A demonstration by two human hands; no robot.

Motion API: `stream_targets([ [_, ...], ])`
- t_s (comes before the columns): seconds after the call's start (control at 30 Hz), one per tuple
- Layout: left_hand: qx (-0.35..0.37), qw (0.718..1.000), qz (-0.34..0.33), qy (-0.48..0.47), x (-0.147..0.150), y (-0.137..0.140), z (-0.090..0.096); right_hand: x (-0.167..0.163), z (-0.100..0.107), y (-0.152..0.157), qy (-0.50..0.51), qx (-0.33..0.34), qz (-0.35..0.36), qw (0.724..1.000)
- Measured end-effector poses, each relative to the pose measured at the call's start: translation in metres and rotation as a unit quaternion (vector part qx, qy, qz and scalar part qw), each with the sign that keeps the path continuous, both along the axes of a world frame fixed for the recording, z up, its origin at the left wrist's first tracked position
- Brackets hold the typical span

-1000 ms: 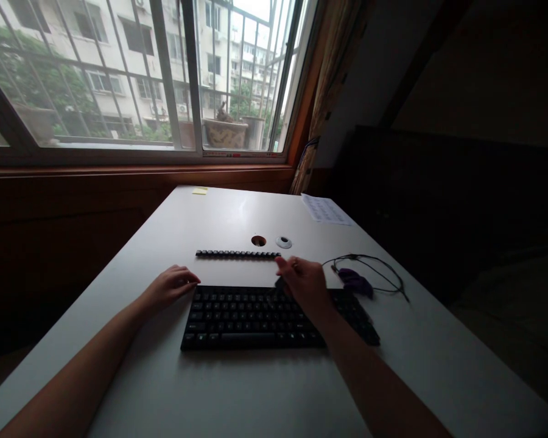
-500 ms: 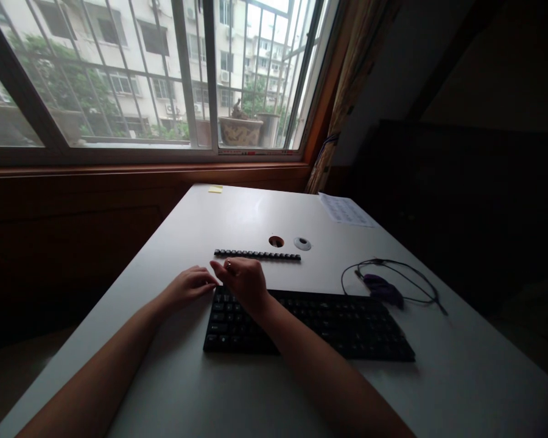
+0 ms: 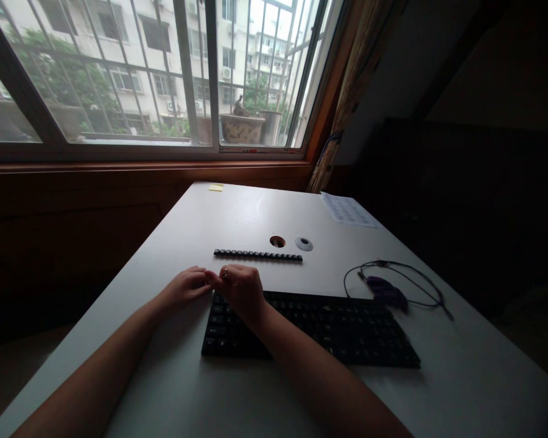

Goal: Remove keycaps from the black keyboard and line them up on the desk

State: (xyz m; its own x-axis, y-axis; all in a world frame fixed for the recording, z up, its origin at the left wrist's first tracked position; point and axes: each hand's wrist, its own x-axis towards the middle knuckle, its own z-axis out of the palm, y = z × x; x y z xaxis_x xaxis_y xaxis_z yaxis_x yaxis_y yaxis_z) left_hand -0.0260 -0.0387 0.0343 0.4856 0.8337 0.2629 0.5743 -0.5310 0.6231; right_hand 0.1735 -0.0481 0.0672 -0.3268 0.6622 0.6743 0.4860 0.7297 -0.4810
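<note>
A black keyboard [image 3: 329, 331] lies flat on the white desk, its left part partly covered by my right hand and forearm. My right hand [image 3: 243, 291] is closed like a fist over the keyboard's upper left corner, a ring on one finger and the thumb pointing left. Just beyond that corner, my left hand [image 3: 186, 288] has its fingers bent and pressed together, meeting my right thumb. Whatever lies between the fingertips is hidden. Behind both hands runs a straight row of small black keycaps [image 3: 258, 255].
Right of the keyboard lie a coiled black cable [image 3: 422, 267] and a dark purple bundle [image 3: 387, 293]. Farther back are a round desk hole [image 3: 277, 242], its grey cover [image 3: 304, 244], a printed sheet [image 3: 349, 211] and a yellow sticky note [image 3: 216, 188]. A barred window stands beyond.
My right hand has come slightly down and left, so its thumb now meets the left fingertips. The left hand has shifted a little left. The view has moved slightly.
</note>
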Motion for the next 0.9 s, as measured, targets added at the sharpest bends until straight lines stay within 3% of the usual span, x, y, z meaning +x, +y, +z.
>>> stream_targets([
  [0.5,0.0,1.0,-0.015,0.013,0.001,-0.001,0.005,0.005,-0.003,0.011,0.057,-0.041,0.025,0.997],
  [0.9,0.005,1.0,0.003,0.014,0.003,-0.004,0.004,-0.001,-0.01,0.0,-0.057,0.067,0.029,0.996],
])
